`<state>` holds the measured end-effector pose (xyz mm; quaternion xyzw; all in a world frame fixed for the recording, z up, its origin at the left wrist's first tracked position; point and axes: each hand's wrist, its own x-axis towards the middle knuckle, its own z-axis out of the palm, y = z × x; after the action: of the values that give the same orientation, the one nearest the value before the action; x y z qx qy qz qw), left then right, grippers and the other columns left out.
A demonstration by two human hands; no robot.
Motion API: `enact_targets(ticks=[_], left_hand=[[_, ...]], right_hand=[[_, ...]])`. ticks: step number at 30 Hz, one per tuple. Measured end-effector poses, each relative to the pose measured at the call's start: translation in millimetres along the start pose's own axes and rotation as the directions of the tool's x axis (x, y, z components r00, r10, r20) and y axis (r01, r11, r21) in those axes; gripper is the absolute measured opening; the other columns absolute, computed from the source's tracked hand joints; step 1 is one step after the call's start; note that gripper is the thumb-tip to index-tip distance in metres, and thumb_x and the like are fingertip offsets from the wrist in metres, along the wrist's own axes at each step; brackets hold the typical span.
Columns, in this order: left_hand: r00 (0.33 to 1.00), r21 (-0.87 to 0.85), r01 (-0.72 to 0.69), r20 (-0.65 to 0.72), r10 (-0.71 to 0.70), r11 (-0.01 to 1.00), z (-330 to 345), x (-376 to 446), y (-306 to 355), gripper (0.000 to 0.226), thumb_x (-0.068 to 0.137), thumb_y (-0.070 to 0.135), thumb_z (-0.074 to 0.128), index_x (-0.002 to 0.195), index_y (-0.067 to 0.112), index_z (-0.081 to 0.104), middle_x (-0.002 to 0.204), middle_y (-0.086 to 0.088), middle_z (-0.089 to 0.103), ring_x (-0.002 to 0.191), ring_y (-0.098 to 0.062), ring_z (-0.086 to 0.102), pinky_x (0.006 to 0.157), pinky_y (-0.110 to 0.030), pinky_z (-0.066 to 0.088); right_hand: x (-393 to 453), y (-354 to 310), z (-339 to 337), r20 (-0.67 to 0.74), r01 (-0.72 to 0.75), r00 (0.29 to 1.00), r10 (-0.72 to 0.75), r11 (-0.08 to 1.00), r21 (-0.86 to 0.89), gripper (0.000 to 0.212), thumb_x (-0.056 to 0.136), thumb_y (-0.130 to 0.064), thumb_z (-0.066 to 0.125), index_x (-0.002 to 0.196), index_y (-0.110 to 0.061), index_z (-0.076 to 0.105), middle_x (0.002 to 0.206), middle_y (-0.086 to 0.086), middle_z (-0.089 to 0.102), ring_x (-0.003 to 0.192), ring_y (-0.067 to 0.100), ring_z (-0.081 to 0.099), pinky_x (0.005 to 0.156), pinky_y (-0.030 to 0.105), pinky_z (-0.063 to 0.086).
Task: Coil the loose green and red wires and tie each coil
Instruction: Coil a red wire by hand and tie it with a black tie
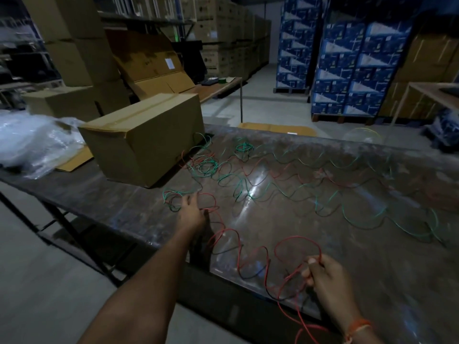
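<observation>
A long red wire snakes in loops over the dark glossy table. Green wire lies in loose waves across the middle and right, with a small tangle near the far edge. My right hand pinches a loop of the red wire near the front edge; more red wire hangs below it. My left hand reaches forward with its fingers among a mixed red and green tangle; whether it grips the wire is unclear.
A closed cardboard box stands on the table behind the left hand. Clear plastic wrap lies at the far left. Stacked cartons and blue boxes fill the warehouse beyond. The table's front edge runs under my arms.
</observation>
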<state>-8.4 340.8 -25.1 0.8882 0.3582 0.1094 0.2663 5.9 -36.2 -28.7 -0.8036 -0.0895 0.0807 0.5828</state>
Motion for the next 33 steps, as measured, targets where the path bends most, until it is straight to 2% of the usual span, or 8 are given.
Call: enact_targets(ticks=[5,10,13,18,23,27,29,33], left_hand=[[0.994,0.076,0.077,0.073,-0.083,0.994,4,11,-1,0.075,0.091,0.030,0.060,0.155,0.014,0.024,0.133,-0.022,0.058,0.113,-0.039,0.060,0.091,-0.043,0.052],[0.993,0.033,0.119,0.001,-0.119,0.992,3,3,-4,0.083,0.087,0.030,0.072,0.154,0.016,0.026,0.155,-0.020,0.021,0.135,-0.041,0.042,0.112,-0.044,0.038],[0.995,0.005,0.100,0.003,-0.100,0.995,2,4,-12,0.083,0.087,0.028,0.071,0.156,0.016,0.026,0.161,-0.016,0.016,0.139,-0.038,0.037,0.115,-0.041,0.035],[0.985,-0.146,0.061,-0.154,-0.083,0.987,3,7,-30,0.049,0.084,0.013,0.069,0.132,0.006,0.059,0.148,-0.015,0.035,0.125,-0.028,0.052,0.106,-0.034,0.045],[0.818,-0.278,0.095,-0.525,-0.234,0.956,-16,31,-47,0.023,0.083,0.011,0.071,0.106,0.008,0.070,0.116,-0.015,0.056,0.096,-0.031,0.061,0.083,-0.029,0.044],[0.818,-0.309,0.148,-0.496,-0.292,0.940,-33,69,-74,0.027,0.085,0.024,0.071,0.110,0.013,0.067,0.107,-0.013,0.063,0.093,-0.032,0.063,0.080,-0.036,0.047],[0.875,-0.305,0.189,-0.380,-0.301,0.933,-40,90,-85,0.034,0.084,0.030,0.071,0.116,0.017,0.065,0.106,-0.009,0.068,0.096,-0.030,0.065,0.081,-0.036,0.051],[0.957,-0.054,0.186,-0.216,-0.193,0.981,-47,120,-100,0.044,0.074,0.039,0.070,0.116,0.030,0.065,0.113,-0.008,0.066,0.108,-0.031,0.062,0.088,-0.035,0.049]], right_hand=[[29,-13,11,0.131,0.024,0.991,-0.030,0.999,0.043,0.017,0.104,-0.012,0.050,0.100,-0.019,0.065,0.062,0.008,0.069,0.049,0.012,0.057,0.059,0.034,0.045],[65,-28,35,0.247,0.095,0.965,-0.087,0.995,-0.021,0.015,0.104,-0.020,0.050,0.104,-0.026,0.064,0.061,0.005,0.068,0.059,0.013,0.064,0.069,0.046,0.056],[86,-49,58,0.334,0.212,0.925,-0.181,0.976,-0.058,0.017,0.102,-0.023,0.054,0.114,-0.023,0.066,0.093,-0.003,0.074,0.089,0.014,0.070,0.085,0.042,0.057],[117,-81,115,0.568,0.375,0.801,-0.189,0.898,-0.230,0.070,0.082,-0.054,0.074,0.143,-0.033,0.047,0.109,-0.005,0.066,0.101,0.014,0.065,0.086,0.032,0.054],[150,-105,191,0.657,0.538,0.733,-0.176,0.742,-0.401,0.112,0.067,-0.061,0.084,0.157,-0.034,0.022,0.139,0.005,0.062,0.126,0.027,0.059,0.102,0.039,0.051],[174,-126,247,0.673,0.555,0.737,-0.057,0.619,-0.555,0.126,0.070,-0.055,0.086,0.162,-0.016,0.008,0.142,0.016,0.057,0.129,0.035,0.056,0.102,0.037,0.049],[186,-126,274,0.664,0.549,0.748,0.010,0.553,-0.627,0.118,0.071,-0.053,0.086,0.158,-0.007,0.021,0.138,0.018,0.059,0.126,0.036,0.057,0.100,0.037,0.050],[200,-114,310,0.646,0.555,0.763,0.008,0.505,-0.661,0.037,0.083,-0.041,0.074,0.104,-0.012,0.069,0.108,0.014,0.073,0.104,0.033,0.068,0.082,0.032,0.054]])
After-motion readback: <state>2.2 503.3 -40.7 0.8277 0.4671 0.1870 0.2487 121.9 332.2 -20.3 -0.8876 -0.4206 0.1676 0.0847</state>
